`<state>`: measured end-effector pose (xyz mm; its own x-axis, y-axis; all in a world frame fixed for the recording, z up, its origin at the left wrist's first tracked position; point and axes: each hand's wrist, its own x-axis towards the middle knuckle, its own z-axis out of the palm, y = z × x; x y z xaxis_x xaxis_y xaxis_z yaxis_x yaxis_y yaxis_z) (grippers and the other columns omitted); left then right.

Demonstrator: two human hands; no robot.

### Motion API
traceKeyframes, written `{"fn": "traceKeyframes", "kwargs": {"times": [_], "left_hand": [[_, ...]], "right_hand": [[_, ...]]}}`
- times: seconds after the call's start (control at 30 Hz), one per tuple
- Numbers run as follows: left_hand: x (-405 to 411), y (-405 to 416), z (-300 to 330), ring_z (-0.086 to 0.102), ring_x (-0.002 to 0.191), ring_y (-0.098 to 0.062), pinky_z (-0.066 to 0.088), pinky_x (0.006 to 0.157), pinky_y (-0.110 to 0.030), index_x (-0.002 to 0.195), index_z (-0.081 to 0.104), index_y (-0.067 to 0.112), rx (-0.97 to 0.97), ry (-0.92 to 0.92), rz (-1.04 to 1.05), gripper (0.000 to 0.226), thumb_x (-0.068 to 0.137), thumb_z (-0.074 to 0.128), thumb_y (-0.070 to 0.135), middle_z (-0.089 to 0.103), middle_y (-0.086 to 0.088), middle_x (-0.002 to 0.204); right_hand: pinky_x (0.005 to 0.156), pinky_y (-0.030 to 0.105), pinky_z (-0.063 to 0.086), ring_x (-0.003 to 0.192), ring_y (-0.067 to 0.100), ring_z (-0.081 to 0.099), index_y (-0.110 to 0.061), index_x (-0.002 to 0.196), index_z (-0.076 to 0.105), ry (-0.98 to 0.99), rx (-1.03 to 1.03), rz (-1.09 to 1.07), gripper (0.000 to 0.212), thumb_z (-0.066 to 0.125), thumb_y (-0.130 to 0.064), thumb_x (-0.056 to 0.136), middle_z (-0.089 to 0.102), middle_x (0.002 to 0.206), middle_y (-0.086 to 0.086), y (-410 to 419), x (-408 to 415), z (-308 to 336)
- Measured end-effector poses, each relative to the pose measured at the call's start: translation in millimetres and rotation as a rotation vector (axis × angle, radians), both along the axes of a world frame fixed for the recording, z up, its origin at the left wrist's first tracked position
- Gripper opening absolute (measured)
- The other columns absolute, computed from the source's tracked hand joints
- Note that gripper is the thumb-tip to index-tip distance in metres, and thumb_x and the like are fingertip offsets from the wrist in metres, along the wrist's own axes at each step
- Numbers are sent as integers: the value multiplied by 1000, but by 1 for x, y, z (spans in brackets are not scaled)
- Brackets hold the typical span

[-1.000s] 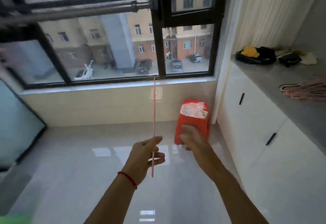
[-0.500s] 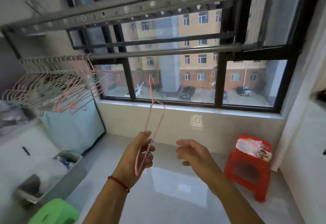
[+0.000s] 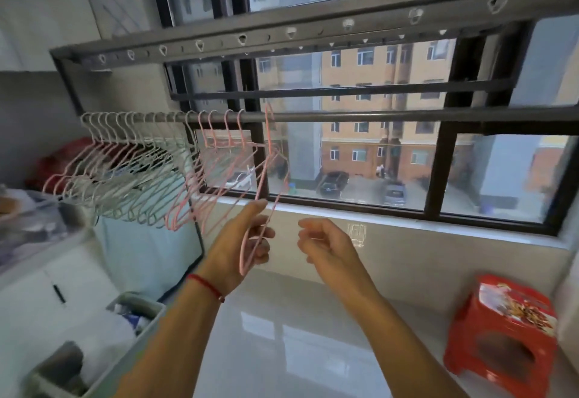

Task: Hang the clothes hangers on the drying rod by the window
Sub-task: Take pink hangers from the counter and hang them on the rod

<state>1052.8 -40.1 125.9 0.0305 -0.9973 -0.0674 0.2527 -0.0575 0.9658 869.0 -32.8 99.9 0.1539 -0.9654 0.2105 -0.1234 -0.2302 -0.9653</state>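
My left hand [image 3: 242,245] grips the lower part of a thin pink hanger [image 3: 264,184], held upright. Its hook reaches up to the grey drying rod [image 3: 360,117] at about the rod's height, just right of the hung row; whether it rests on the rod I cannot tell. Several pink and white hangers [image 3: 134,162] hang along the rod's left part. My right hand [image 3: 326,245] floats beside the left one with loosely curled fingers, holding nothing.
A perforated grey rack bar [image 3: 282,32] runs above the rod in front of the black-framed window [image 3: 435,159]. A red plastic stool [image 3: 501,328] stands at the lower right. A grey bin [image 3: 103,341] and white cabinet [image 3: 34,297] are at the lower left.
My view swung left and up from the floor to the rod. My left hand raised the pink hanger until its hook reached rod height beside the hung row. The right hand stays empty.
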Motion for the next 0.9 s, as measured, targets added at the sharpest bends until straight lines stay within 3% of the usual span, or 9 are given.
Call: {"fn": "traceKeyframes", "kwargs": {"times": [0.43,0.67,0.9], "left_hand": [[48,-94,9,44,47,-15,38,47,-26,109,56,3,51,19,-108,57,86,69,54,59,-10,78],[53,-108,-5,46,46,-15,40,47,-26,99,59,6,74,14,-108,54,82,72,56,61,-10,78],[57,-110,-10,46,48,-16,42,48,-27,111,56,4,124,14,-107,63,78,76,54,60,-10,79]], "right_hand": [[94,40,58,101,8,66,-37,111,67,91,39,-39,29,63,-14,94,67,112,-12,-40,31,-26],[94,40,58,101,8,66,-36,109,68,113,68,-69,28,63,-13,94,68,111,-14,-44,19,-38],[94,42,58,98,8,67,-36,106,71,123,91,-91,28,63,-12,93,70,105,-16,-38,6,-51]]}}
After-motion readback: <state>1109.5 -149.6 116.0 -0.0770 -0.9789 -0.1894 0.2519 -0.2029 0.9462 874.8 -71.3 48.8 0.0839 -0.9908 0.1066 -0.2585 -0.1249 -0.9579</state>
